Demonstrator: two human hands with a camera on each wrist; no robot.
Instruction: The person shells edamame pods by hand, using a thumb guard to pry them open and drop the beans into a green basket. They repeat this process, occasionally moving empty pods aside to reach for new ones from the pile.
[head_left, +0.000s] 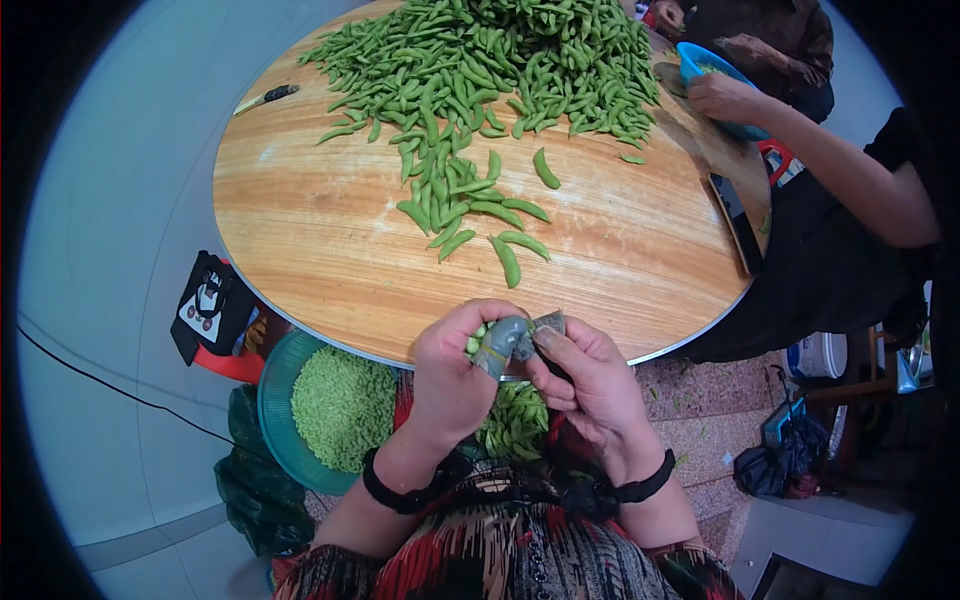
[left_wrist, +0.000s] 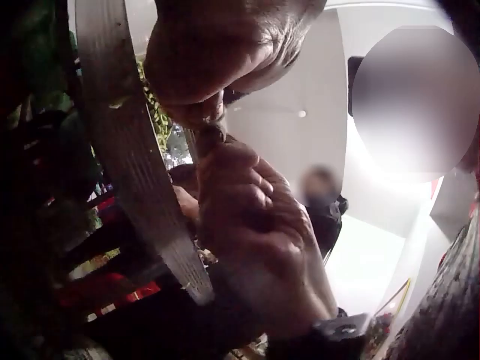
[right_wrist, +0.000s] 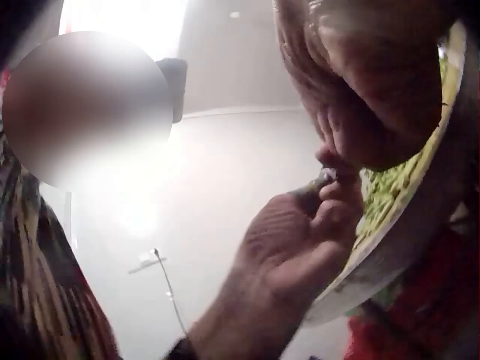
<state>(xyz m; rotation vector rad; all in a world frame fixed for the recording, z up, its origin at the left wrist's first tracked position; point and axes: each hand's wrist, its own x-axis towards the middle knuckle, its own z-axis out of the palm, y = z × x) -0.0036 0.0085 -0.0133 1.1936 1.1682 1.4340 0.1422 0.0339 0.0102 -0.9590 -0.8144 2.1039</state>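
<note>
Above my lap, at the near table edge, my left hand and right hand meet at the fingertips. Shelled green soybeans show in the curl of the left hand, beside a grey finger cover with a yellowish band. The right thumb and fingers pinch at the meeting point, where a soybean pod is mostly hidden by the fingers. Another grey cover shows at the right fingertips. Both wrist views show the fingertips pressed together. Several loose pods lie on the wood just beyond the hands.
A big heap of pods covers the far side of the round table. Below its left edge stands a teal basin of shelled beans. A phone lies at the right edge. Another person's arm reaches to a blue bowl.
</note>
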